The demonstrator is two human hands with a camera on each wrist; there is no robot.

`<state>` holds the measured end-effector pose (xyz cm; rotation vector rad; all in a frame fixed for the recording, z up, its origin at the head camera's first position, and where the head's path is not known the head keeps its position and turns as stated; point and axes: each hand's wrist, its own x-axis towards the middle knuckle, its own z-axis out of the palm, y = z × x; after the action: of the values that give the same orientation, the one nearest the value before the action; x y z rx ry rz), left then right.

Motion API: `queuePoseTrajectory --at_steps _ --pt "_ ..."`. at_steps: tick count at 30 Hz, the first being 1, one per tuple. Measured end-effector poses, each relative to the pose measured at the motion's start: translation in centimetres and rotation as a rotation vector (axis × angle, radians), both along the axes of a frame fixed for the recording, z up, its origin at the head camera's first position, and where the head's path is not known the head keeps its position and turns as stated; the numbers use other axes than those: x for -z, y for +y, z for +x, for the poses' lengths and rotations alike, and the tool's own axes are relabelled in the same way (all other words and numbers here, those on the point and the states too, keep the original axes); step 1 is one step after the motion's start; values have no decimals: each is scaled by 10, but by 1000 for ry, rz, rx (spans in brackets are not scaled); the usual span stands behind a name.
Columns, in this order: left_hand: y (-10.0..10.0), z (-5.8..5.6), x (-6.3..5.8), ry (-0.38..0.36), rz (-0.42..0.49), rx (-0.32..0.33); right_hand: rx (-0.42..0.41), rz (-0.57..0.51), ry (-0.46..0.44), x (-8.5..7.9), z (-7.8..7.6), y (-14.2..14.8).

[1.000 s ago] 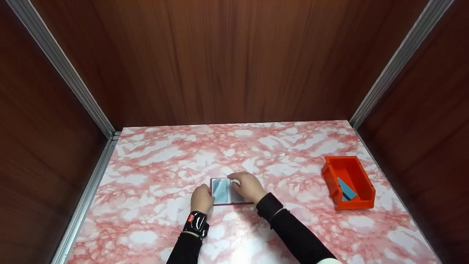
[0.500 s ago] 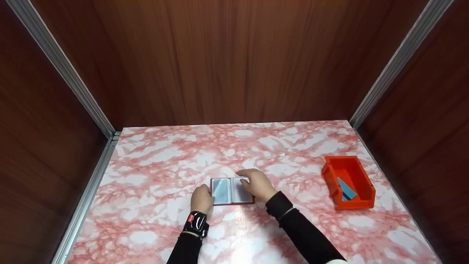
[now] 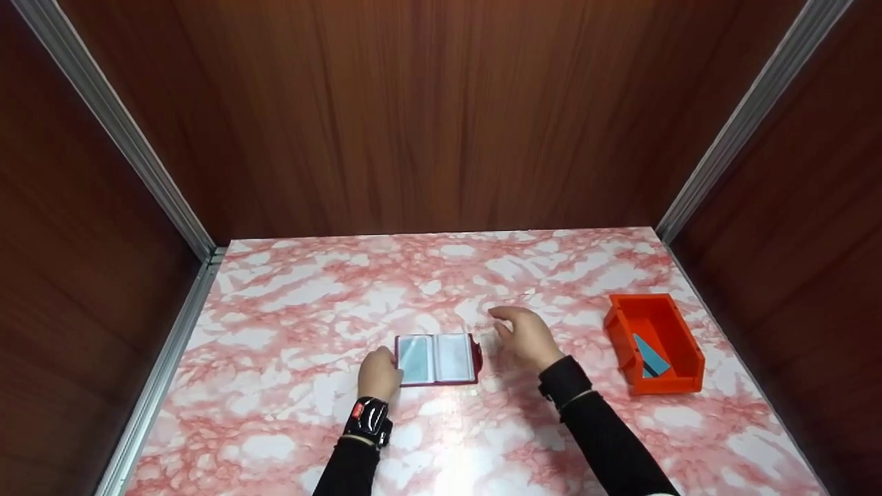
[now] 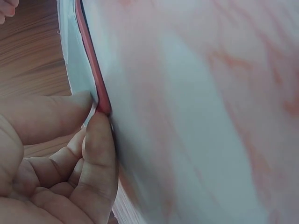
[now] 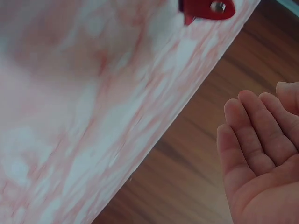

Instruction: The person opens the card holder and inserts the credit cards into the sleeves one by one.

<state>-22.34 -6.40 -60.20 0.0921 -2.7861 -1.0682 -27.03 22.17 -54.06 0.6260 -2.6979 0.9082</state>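
Observation:
A small dark-red card holder (image 3: 455,358) with clear plastic sleeves lies spread open on the table. My left hand (image 3: 378,374) pinches its left edge; in the left wrist view, the thumb and a finger of that hand (image 4: 70,154) meet on the red cover edge (image 4: 96,70). To the right of the holder, and apart from it, my right hand (image 3: 530,337) hovers with loosely bent fingers and nothing in them. The right wrist view shows this hand (image 5: 261,144) bare, with the holder's red snap tab (image 5: 208,8) at the top.
An orange-red bin (image 3: 679,344) stands at the right side of the table, with a blue card (image 3: 651,357) that has a dark stripe leaning inside it. Brown wood-look panels (image 3: 434,117) enclose the pink-and-white marbled table (image 3: 275,427) at the back and both sides.
My right hand has let go of the holder's pages and moved right, off the holder. The right-hand sleeve and the snap tab are now uncovered. My left hand has stayed put.

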Motion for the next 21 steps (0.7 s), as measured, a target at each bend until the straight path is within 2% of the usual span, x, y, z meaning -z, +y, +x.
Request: queuePoseTrajectory --at_steps 4,11,21 --pt "0 0 -1 -23 21 -7 41 -2 -1 -3 0 19" --pt "-1 0 0 -16 21 0 99 2 -7 -11 -1 59" --pt "-2 0 3 -4 4 8 188 14 -20 -31 2 117"
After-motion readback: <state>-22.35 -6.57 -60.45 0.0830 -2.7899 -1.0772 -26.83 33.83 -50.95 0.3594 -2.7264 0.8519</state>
